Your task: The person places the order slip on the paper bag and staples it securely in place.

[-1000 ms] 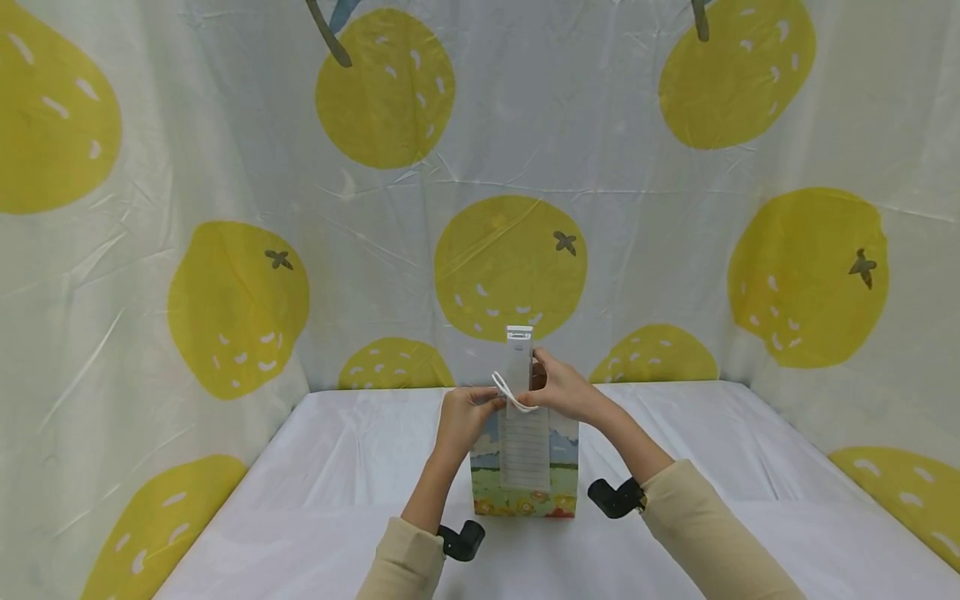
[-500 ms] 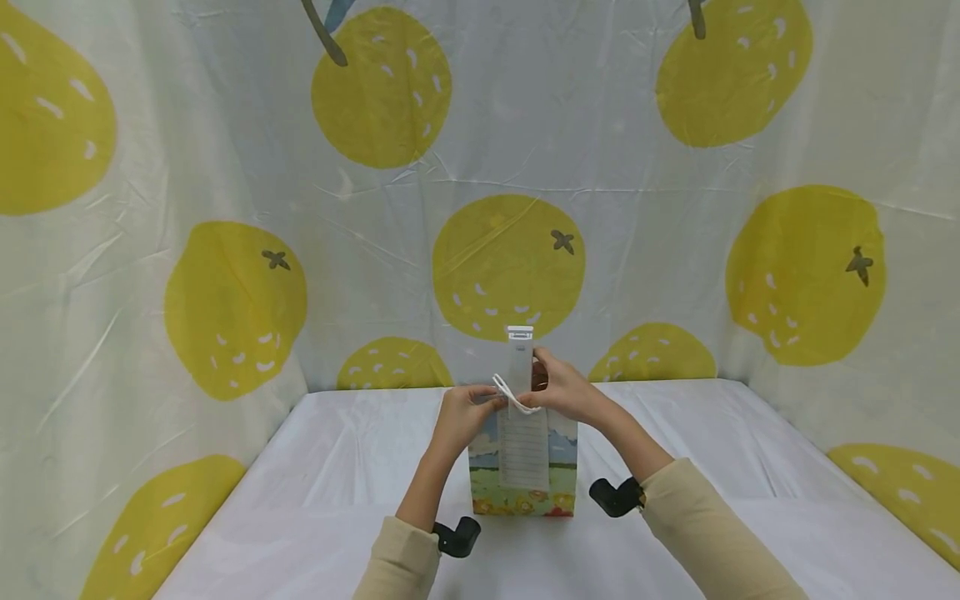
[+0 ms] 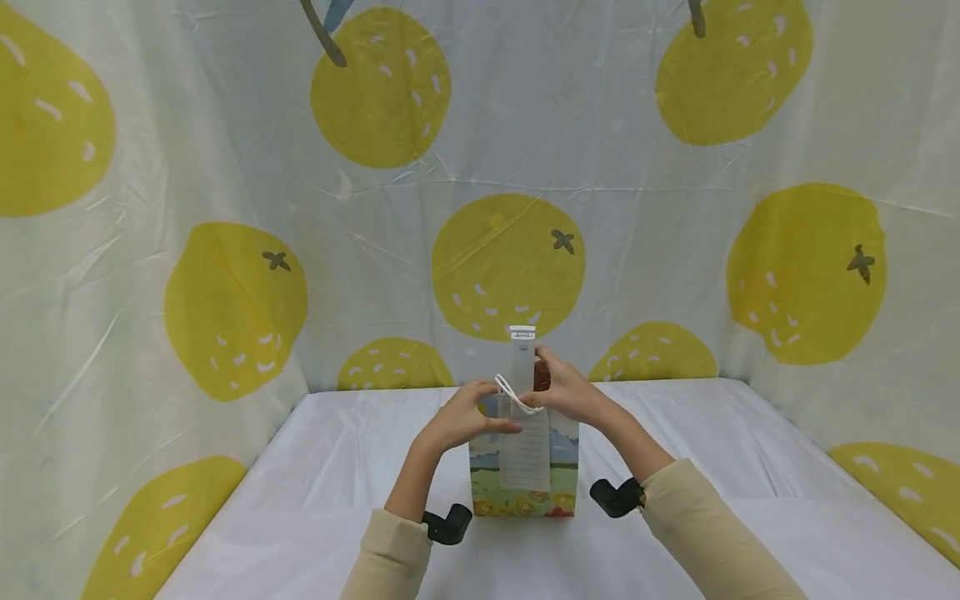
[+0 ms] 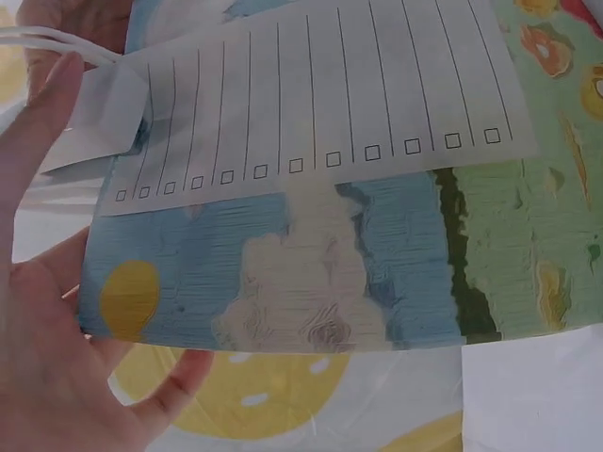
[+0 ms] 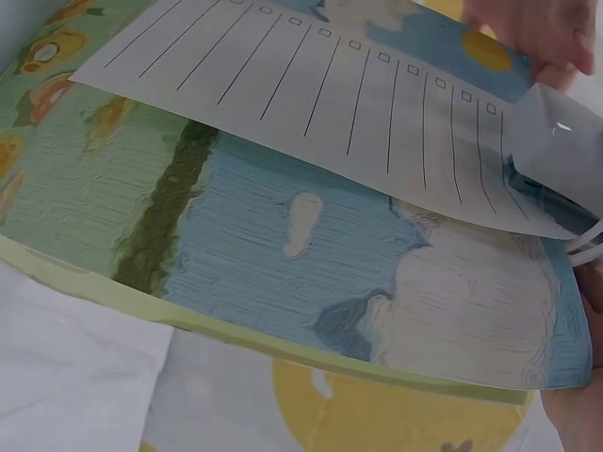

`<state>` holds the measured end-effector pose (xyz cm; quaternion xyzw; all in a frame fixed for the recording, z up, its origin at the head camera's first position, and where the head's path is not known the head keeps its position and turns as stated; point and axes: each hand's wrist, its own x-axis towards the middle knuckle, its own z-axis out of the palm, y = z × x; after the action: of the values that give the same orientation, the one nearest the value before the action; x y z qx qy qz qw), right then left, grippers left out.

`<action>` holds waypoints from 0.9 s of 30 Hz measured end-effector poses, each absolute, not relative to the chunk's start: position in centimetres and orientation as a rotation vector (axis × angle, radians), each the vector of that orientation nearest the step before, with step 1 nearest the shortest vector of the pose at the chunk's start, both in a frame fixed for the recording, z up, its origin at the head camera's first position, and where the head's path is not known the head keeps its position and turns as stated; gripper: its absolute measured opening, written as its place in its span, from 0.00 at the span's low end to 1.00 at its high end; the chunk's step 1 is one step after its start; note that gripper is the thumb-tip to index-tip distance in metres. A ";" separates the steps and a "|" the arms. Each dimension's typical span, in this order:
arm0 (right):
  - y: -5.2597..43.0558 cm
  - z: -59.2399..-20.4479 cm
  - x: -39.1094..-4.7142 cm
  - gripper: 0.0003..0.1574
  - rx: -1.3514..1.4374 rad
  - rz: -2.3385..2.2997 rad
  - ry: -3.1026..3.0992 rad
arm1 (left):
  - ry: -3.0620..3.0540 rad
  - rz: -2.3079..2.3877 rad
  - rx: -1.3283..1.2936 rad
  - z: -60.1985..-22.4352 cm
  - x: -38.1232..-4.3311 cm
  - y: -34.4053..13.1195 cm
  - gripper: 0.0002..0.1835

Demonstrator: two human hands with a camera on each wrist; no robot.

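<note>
A landscape-printed panel (image 3: 483, 483), apparently a paper bag, stands upright on the table. On its front lies a lined sheet with small boxes (image 3: 527, 458). A narrow white plastic piece (image 3: 522, 358) of unclear kind rises above the top edge, crossed by a looped white cord (image 3: 510, 390). My right hand (image 3: 573, 390) grips the white piece from the right side, thumb in front beside the cord; its other fingers are partly hidden. My left hand (image 3: 461, 417) is at the upper left edge, thumb and fingers spread apart. The left wrist view shows the fingers (image 4: 179, 386) beside the printed edge.
White cloth (image 3: 360, 467) covers the table. A curtain (image 3: 637, 250) printed with yellow fruit hangs behind and at both sides. Each wrist carries a black camera mount, the left one (image 3: 448, 525) and the right one (image 3: 617, 497).
The left hand has parted its thumb and fingers, which were pinched together at the cord's left end; its thumb is now lower and the wrist further left. The right hand keeps its grip.
</note>
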<state>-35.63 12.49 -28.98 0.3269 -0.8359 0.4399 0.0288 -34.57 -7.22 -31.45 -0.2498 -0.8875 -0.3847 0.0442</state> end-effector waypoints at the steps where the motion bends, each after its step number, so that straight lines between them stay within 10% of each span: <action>1: 12.5 -29.0 -35.6 0.40 1.011 1.354 -2.577 | -2.714 -1.164 -0.767 -31.4 -34.6 -7.1 0.27; 27: 12.8 -29.3 -35.3 0.42 0.905 1.376 -2.647 | -2.613 -0.895 -0.751 -31.6 -35.2 -6.6 0.19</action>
<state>-35.28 12.79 -29.29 0.2903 -0.8490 0.4414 0.0122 -35.16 -6.60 -31.57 -0.2598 -0.9040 -0.3097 0.1392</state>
